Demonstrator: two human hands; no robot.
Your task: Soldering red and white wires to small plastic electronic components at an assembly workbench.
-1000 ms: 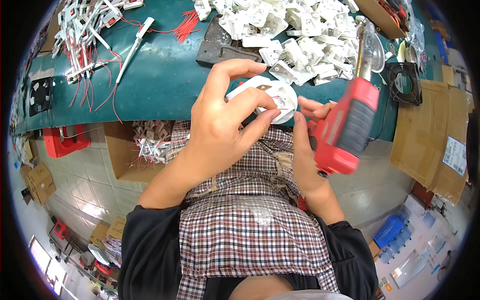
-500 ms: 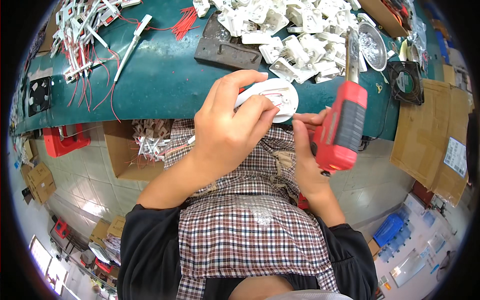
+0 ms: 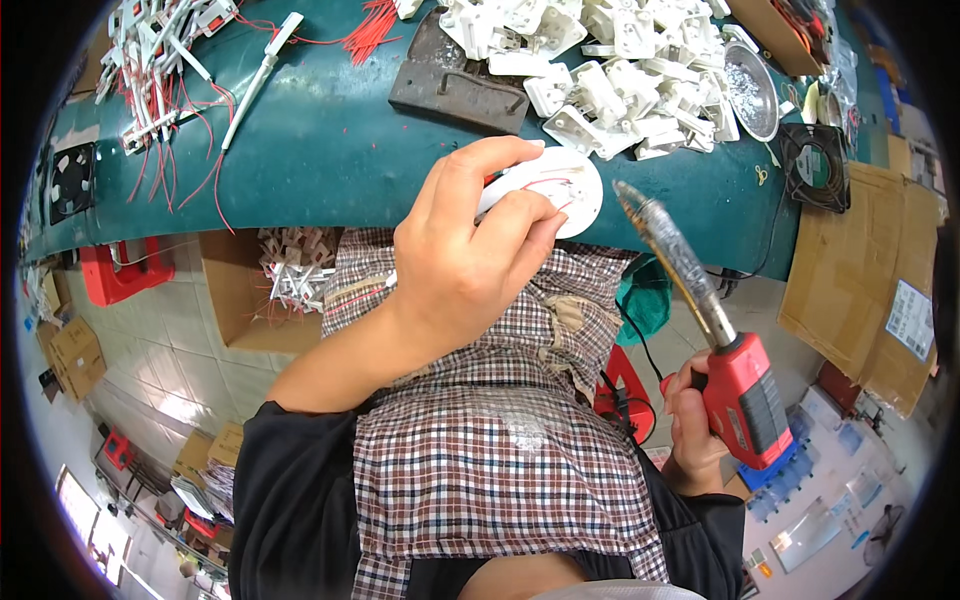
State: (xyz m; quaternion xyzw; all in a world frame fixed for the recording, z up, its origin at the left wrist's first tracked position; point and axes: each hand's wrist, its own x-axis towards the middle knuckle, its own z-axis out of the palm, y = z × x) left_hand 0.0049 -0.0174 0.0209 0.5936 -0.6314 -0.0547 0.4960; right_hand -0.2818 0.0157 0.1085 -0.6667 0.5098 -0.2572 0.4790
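My left hand [image 3: 470, 240] is closed around a white plastic housing [image 3: 582, 185] with a rounded end, at the table's near edge. Its open face shows, with a thin red wire and small metal parts inside. Thumb and fingertips press near the wire; whether they pinch it I cannot tell. In my right hand [image 3: 692, 430], low at the right, is a soldering gun [image 3: 750, 405] with a red and black body. Its long, stained metal tip slants up and left and ends just right of the housing, not touching it.
White plastic housings [image 3: 640, 80] lie heaped at the back, beside a dark metal block [image 3: 455, 95] and a metal dish [image 3: 752, 92]. White parts with red wires [image 3: 160, 80] are piled at the left. A small black fan [image 3: 815, 165] stands at the right; a cardboard box [image 3: 240, 290] sits below.
My right hand has drawn back down and right with the soldering gun, away from the housing. Its tip now points up-left. My left hand and the housing have barely moved.
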